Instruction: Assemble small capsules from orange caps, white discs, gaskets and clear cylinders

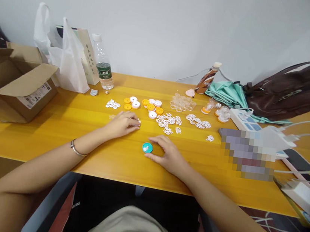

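Observation:
A round teal disc (147,148) with a small whitish piece on its face lies near the front of the table. The thumb and forefinger of my right hand (168,154) are closed around its edge. To the left and a bit farther back, my left hand (122,125) rests low over the wood, its fingers bent together with a tiny white piece (139,122) at the tips. Beyond the hands are small white knobs (113,104), yellow and white round discs (150,107), clear rings (182,103) and white openwork pieces (167,122).
An open cardboard box (19,88), a white plastic bag (71,60) and a water bottle (104,70) stand left. At right are a phone (245,153), a power strip (244,121) with cables, a brown bag (291,87), green cloth (225,92) and a drink bottle (207,79).

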Demonstrator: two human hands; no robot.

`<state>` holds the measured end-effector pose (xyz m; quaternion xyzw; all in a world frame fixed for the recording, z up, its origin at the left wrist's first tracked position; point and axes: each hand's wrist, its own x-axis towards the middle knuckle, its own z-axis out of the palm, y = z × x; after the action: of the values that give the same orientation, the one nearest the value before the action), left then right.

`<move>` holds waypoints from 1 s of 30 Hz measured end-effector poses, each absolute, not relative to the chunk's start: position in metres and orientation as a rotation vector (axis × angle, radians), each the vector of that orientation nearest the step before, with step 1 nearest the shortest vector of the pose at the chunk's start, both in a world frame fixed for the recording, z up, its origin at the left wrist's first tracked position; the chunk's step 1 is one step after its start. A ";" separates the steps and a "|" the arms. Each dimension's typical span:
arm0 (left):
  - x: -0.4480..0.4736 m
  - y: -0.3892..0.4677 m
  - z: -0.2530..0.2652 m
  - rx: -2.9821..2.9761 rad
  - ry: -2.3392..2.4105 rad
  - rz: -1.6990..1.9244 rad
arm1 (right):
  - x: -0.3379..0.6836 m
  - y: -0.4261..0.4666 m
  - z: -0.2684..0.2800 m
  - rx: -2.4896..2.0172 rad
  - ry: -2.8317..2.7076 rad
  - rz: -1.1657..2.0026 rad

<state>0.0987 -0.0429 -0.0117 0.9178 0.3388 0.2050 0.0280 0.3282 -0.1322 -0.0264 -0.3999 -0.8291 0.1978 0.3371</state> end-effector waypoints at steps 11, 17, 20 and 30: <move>0.113 -0.063 0.003 2.519 1.034 0.904 | 0.330 -0.134 -0.013 -1.075 -1.853 0.501; 0.140 -0.099 0.020 1.891 0.933 0.877 | 0.325 -0.136 -0.009 -0.962 -1.862 0.466; 0.145 -0.103 0.016 1.693 0.872 0.795 | 0.323 -0.139 -0.008 -0.918 -1.865 0.401; 0.126 -0.099 0.006 2.269 0.880 0.706 | 0.336 -0.133 -0.007 -1.085 -1.918 0.576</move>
<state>0.1264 -0.0994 0.0064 0.8543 0.3314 0.2657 0.2994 0.3359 -0.1328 -0.0074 -0.4327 -0.7648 0.2296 0.4185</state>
